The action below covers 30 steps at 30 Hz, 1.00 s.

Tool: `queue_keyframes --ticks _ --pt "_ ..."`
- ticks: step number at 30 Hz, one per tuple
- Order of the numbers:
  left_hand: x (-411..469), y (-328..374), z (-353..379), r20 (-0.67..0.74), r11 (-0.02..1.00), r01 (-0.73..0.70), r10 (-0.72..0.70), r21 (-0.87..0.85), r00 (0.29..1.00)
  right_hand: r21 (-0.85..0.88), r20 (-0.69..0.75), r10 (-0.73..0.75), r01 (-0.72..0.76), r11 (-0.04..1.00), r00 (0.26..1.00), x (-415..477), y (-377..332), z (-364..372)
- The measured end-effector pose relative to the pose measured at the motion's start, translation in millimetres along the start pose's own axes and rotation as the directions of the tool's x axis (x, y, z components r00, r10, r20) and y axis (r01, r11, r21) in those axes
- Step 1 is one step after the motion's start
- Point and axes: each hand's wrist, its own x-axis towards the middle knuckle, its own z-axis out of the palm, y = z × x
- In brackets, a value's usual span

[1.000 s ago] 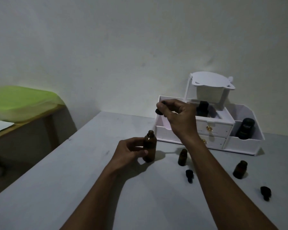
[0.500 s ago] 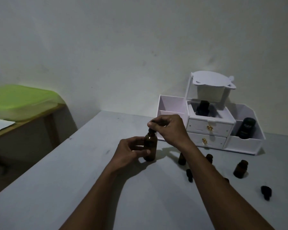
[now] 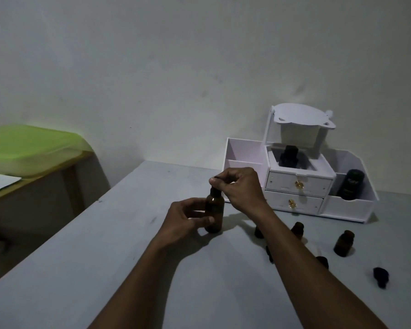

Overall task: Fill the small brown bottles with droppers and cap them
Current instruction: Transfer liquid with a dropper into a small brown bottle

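A tall brown bottle [image 3: 214, 211] stands upright on the grey table [image 3: 109, 252]. My left hand [image 3: 188, 218] grips its body from the left. My right hand [image 3: 239, 186] pinches a black dropper cap [image 3: 215, 191] that sits on the bottle's neck. Small brown bottles stand to the right: one [image 3: 297, 230] just past my right forearm, one [image 3: 344, 243] farther right, and one [image 3: 259, 231] partly hidden by my arm. Black dropper caps lie on the table, one [image 3: 381, 276] at the far right, one [image 3: 322, 261] beside my forearm.
A white desk organiser [image 3: 297, 186] with two drawers stands at the back right. It holds a dark bottle [image 3: 288, 156] in the top tray and a black container [image 3: 351, 184] in the right bin. A wooden table with a green cover [image 3: 29, 148] stands to the left.
My right hand has come down from above the organiser with the black cap and set it on the tall bottle's neck. My left hand keeps hold of the bottle.
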Motion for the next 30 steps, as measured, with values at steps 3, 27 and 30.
queue_keyframes --ticks 3,27,30 --pt "-1 1 0 0.014 1.0 -0.013 0.013 -0.004 1.0 0.024 -0.015 -0.005 0.006 1.0 1.0 -2 -3 -1" --pt "-12 11 26 -0.411 0.811 -0.498 0.585 0.307 0.699 0.215 -0.265 -0.063 0.123 0.969 0.962 4 -50 -95" --pt "-17 12 57 -0.282 0.86 -0.457 0.507 0.227 0.814 0.213 -0.266 -0.032 0.091 0.973 0.964 -1 -37 -105"
